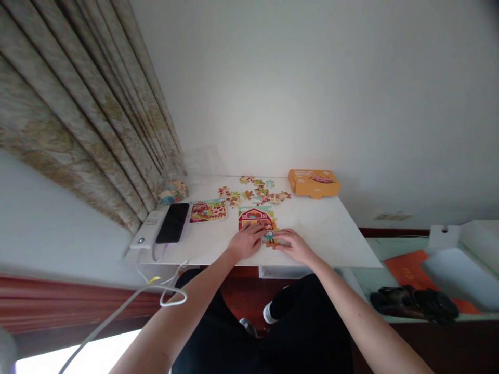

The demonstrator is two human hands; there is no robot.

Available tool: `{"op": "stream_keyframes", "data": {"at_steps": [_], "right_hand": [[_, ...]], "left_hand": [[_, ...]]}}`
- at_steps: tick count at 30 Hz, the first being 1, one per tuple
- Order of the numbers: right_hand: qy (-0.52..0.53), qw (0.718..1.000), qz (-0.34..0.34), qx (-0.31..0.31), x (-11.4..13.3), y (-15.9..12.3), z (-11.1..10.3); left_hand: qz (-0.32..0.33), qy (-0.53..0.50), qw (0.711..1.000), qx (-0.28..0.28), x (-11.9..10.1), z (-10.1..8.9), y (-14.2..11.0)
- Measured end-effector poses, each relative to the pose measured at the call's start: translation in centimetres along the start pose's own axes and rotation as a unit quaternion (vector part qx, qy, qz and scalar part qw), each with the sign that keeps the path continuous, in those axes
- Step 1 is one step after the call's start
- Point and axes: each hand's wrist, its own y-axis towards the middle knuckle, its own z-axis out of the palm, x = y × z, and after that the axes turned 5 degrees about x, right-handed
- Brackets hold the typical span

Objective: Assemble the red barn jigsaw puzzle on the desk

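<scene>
A partly joined jigsaw [255,216] with a red barn picture lies on the white table [331,234]. My left hand [246,241] rests on its lower left edge, fingers bent and pressed down on the pieces. My right hand [293,244] lies at its lower right, fingers together on a small piece [268,237] between the two hands. Several loose puzzle pieces [255,193] are scattered farther back on the table.
A picture card [208,210] lies left of the jigsaw, beside a black phone [173,222] on a white power bank [147,231] with a cable. An orange box [314,183] stands at the back right. A curtain [97,119] hangs at left; a low shelf [429,280] is at right.
</scene>
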Motion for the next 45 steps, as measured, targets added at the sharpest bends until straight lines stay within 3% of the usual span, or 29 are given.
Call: {"op": "stream_keyframes", "data": {"at_steps": [20,45], "right_hand": [[-0.182,0.983,-0.028,0.002,1.6,-1.6,0.8],[-0.168,0.985,-0.025,0.015,2.0,-1.4,0.3]], "left_hand": [[0.025,0.035,0.999,-0.024,0.2,0.5,-0.2],[0.033,0.045,0.998,-0.025,0.1,0.3,-0.1]]}}
